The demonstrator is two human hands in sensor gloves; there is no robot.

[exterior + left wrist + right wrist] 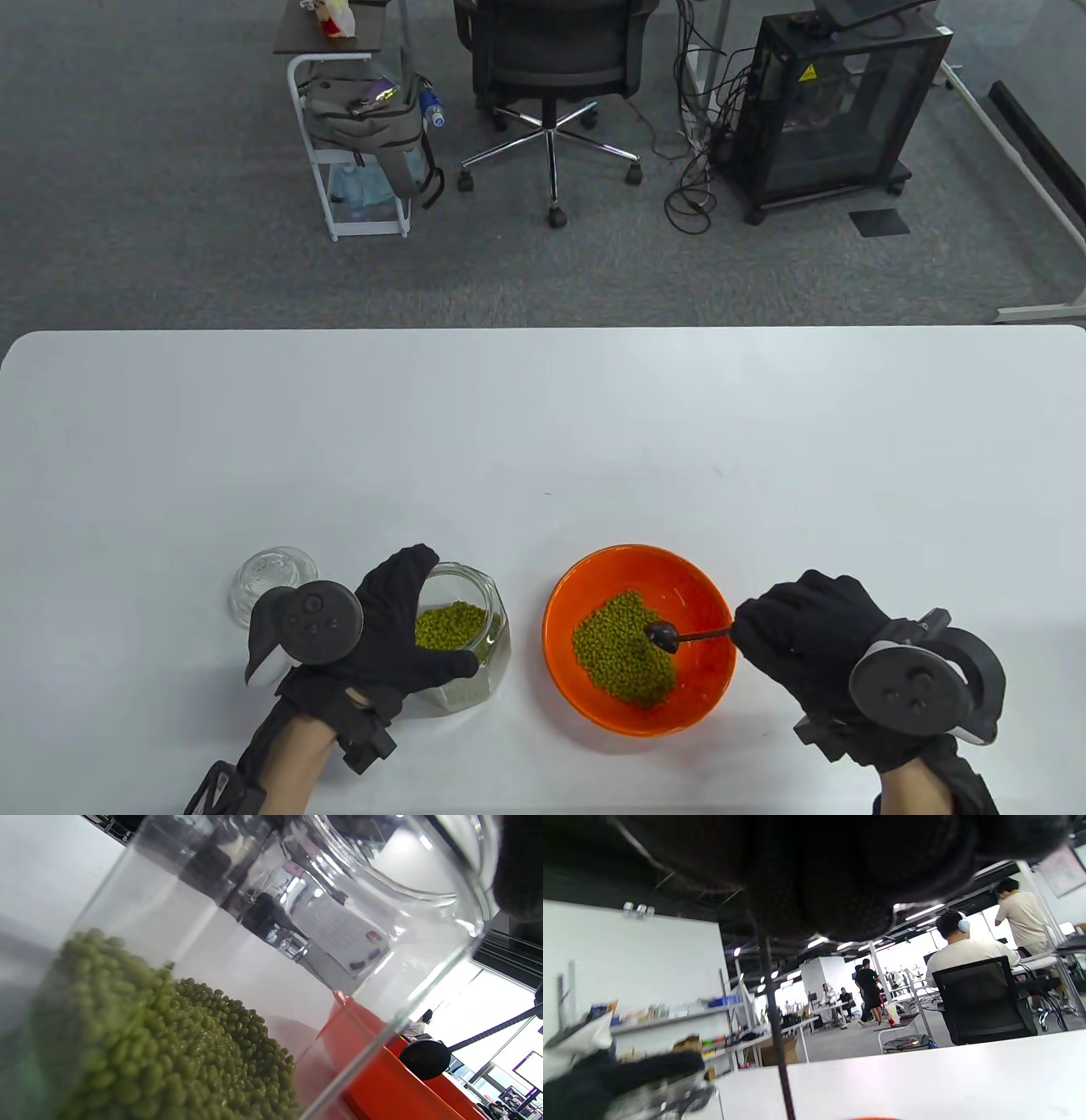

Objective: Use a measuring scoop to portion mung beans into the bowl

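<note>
Hands work at the near edge of the white table [543, 424]. The left hand [382, 632] wraps its fingers and thumb around a glass jar [471, 645], gripping it from the side; the jar stands upright, open at the top, with mung beans [445, 626] lying low inside it. Just right of the jar sits an orange bowl [594, 705] holding a heap of beans [624, 649]. The right hand [806, 637] pinches the thin handle of a dark measuring scoop [662, 634] between curled fingers, and the scoop's head sits over the beans in the bowl, near its middle. Whether the head touches the heap cannot be told. Behind the left hand, just left of the jar, a clear glass lid [271, 577] lies on the table. Farther off, beyond the table, stand an office chair [551, 59], a small cart [352, 127] with a bag, and a black cabinet [836, 110].
</note>
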